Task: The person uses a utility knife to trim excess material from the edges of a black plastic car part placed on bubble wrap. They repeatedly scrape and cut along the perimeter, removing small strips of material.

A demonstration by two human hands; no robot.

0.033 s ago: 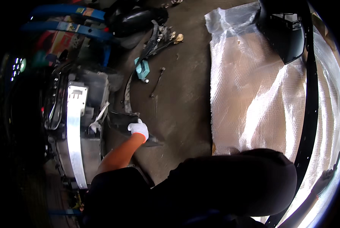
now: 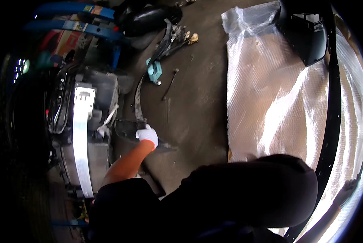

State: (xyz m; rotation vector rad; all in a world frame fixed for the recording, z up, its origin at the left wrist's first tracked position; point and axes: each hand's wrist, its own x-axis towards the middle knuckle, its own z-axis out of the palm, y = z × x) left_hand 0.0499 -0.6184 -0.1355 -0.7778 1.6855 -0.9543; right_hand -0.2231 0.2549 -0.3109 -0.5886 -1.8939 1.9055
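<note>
My left hand [image 2: 147, 137], in a white glove with an orange cuff, is closed at a thin dark plastic panel [image 2: 126, 128] low over the floor. A long narrow dark strip [image 2: 138, 101] runs away from there toward a tangle of black trim [image 2: 165, 46]. At the far right edge my right hand [image 2: 345, 192], also gloved, reaches out beside a thin dark edge [image 2: 360, 169]. Its fingers are small and dim, so its grip is unclear. Bubble wrap [image 2: 266, 117] over brown sheet material spreads between my two arms.
To my left stands a car's front end with a silver crossbar [image 2: 81, 141]. Blue metal beams [image 2: 74, 26] lie beyond it. A teal piece [image 2: 154, 71] and a thin rod [image 2: 170, 84] rest on the floor. A glossy black panel [image 2: 311, 44] and long black strip [image 2: 331, 101] are on the right.
The view has shifted slightly, so the floor items sit a little farther right. My left hand stays at the dark plastic panel; my right hand is about where it was.
</note>
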